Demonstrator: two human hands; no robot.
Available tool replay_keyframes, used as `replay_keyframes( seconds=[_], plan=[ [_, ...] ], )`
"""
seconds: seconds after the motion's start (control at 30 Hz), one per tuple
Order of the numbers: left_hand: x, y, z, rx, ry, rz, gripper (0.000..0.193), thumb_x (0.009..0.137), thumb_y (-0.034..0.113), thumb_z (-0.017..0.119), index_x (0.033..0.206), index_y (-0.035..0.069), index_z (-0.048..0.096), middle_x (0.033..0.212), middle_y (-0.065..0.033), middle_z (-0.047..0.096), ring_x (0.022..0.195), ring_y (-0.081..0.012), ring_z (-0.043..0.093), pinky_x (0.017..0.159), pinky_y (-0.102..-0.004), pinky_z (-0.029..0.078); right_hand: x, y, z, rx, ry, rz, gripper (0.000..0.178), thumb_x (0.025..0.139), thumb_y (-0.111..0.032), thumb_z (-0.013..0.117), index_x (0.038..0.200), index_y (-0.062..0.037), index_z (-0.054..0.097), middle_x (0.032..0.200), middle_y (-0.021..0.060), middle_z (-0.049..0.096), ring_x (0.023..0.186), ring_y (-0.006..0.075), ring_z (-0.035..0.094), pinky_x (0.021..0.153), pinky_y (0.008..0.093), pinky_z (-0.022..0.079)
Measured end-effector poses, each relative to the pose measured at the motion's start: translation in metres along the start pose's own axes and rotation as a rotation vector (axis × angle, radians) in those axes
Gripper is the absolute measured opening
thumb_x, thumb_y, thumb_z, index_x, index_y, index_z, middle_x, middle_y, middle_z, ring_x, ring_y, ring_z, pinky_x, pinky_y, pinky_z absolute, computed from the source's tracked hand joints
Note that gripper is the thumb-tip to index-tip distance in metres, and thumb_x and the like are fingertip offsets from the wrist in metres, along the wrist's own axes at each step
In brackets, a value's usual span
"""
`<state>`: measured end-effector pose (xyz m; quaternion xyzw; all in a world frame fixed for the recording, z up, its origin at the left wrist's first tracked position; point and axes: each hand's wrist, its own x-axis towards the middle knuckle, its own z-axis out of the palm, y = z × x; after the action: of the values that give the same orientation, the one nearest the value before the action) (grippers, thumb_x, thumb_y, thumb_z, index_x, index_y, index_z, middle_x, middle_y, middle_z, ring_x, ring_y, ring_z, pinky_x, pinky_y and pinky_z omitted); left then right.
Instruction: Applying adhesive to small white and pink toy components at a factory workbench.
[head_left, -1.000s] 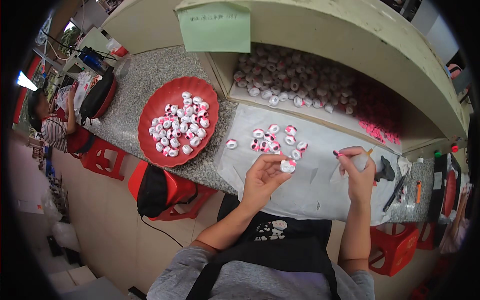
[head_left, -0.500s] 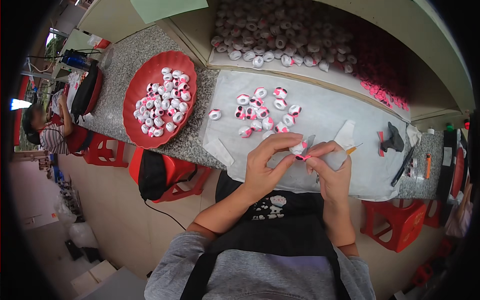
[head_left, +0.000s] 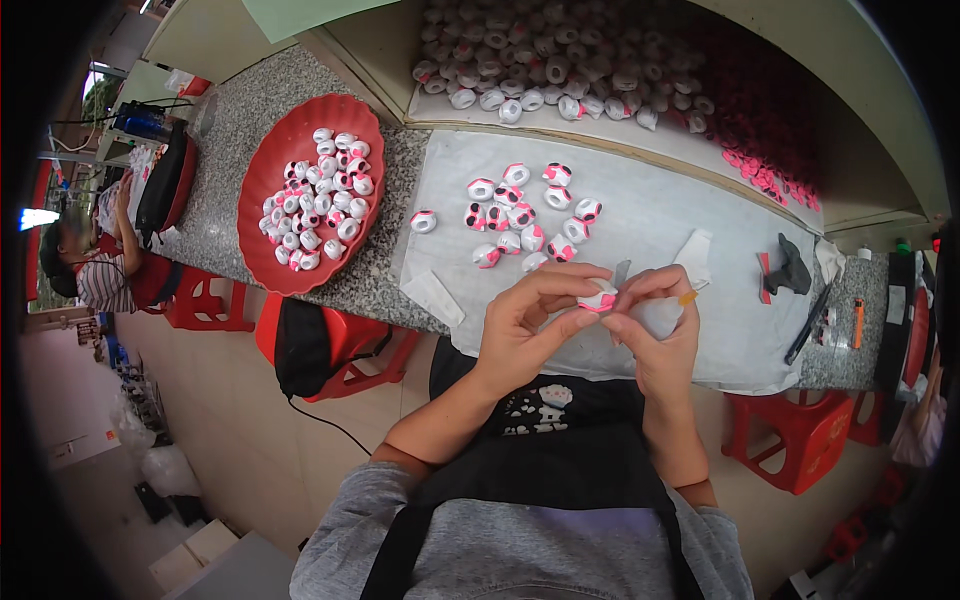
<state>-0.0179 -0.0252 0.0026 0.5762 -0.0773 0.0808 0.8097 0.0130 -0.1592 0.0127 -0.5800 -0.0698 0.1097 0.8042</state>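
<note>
My left hand [head_left: 530, 325] pinches a small round white piece [head_left: 598, 298] with a pink patch between thumb and fingers. Close against it, the thumb and forefinger of my right hand [head_left: 665, 350] touch or nearly touch the piece. Tucked in the right palm is a translucent whitish bottle [head_left: 658, 318] with a yellow-orange tip [head_left: 687, 298]. A thin grey strip [head_left: 622, 272] sticks up between the hands; what holds it is hidden. Just beyond lie several similar white and pink pieces [head_left: 520, 215], some with black ovals, on a white sheet [head_left: 640, 200].
A red scalloped bowl [head_left: 262, 262] of similar pieces stands left. A shelf holds many white pieces [head_left: 560, 75] and pink bits [head_left: 760, 178]. On the right are a dark grey lump [head_left: 790, 265], a black tool [head_left: 812, 325] and an orange stick [head_left: 857, 325]. A person [head_left: 95, 270] sits far left.
The held piece has turned: its pink patch now faces up, and the black ovals seen before no longer show. The bottle's tip has swung, its thin needle no longer visible.
</note>
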Motion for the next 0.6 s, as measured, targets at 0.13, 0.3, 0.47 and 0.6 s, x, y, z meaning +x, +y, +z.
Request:
replay_keyframes(
  seconds=[0.13,0.3,0.47,0.6],
  plan=[
    [-0.0003,0.0045,-0.0007,-0.118,0.004,-0.115,0.024,0.071,-0.003,0.053,0.093,-0.002,0.046,0.098,-0.0174,0.05,0.094,-0.02,0.048,0.079,-0.0315,0.04,0.0008,-0.0071,-0.0002,-0.027,-0.133,0.047,0.027,0.059,0.005,0.062,0.083,0.0013,0.049,0.077,0.0095,0.053,0.06,0.0096,0.049,0.044,0.0182,0.039],
    [-0.0039,0.0,-0.0045,-0.183,-0.052,-0.103,0.025,0.07,-0.004,0.055,0.094,-0.003,0.051,0.098,-0.0131,0.051,0.097,-0.0196,0.047,0.086,-0.031,0.035,-0.0007,-0.0051,-0.0036,-0.019,-0.176,0.103,0.03,0.06,0.004,0.063,0.087,0.0018,0.052,0.077,0.0075,0.054,0.059,0.008,0.048,0.049,0.0181,0.039],
    [-0.0059,-0.0046,-0.0046,-0.138,-0.04,-0.062,0.022,0.069,-0.002,0.057,0.091,-0.001,0.054,0.095,-0.0122,0.054,0.095,-0.0207,0.048,0.088,-0.0352,0.032,-0.0035,-0.0043,-0.0052,0.033,-0.177,0.1,0.027,0.062,0.002,0.065,0.087,0.0016,0.055,0.072,0.0045,0.055,0.057,0.006,0.047,0.051,0.0176,0.037],
    [-0.0044,-0.0054,-0.0052,-0.043,-0.07,0.017,0.016,0.069,0.002,0.058,0.084,-0.001,0.052,0.089,-0.0155,0.055,0.091,-0.0237,0.051,0.091,-0.0418,0.027,-0.0048,-0.0035,-0.005,0.069,-0.178,0.094,0.026,0.062,-0.001,0.065,0.086,0.0023,0.055,0.07,0.0051,0.055,0.058,0.0067,0.048,0.052,0.018,0.038]
  ],
)
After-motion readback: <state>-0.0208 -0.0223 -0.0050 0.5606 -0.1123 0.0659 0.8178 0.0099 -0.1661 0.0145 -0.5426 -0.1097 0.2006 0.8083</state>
